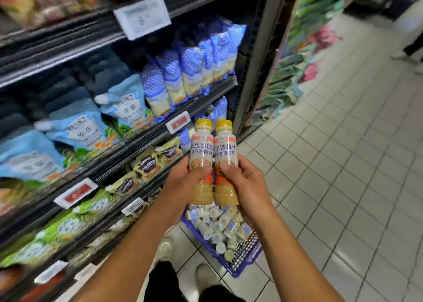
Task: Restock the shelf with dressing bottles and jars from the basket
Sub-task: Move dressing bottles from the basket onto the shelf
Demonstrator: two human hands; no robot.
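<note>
Your left hand (183, 180) is wrapped round one yellow-capped dressing bottle (202, 146) and your right hand (246, 187) round a second bottle (224, 146), both upright and touching side by side. Below them the blue basket (242, 262) sits on the tiled floor (343, 187), full of what look like small white-capped jars (217, 224). Beyond, at left, the shelf (128, 146) carries blue pouches (174, 77).

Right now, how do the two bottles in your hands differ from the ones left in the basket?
Held bottles stand upright; basket bottles lie heaped. Held bottles have yellow caps; basket bottles pale ones. Held bottles carry orange-banded labels; basket bottles blue-white. Both look pale inside.
</note>
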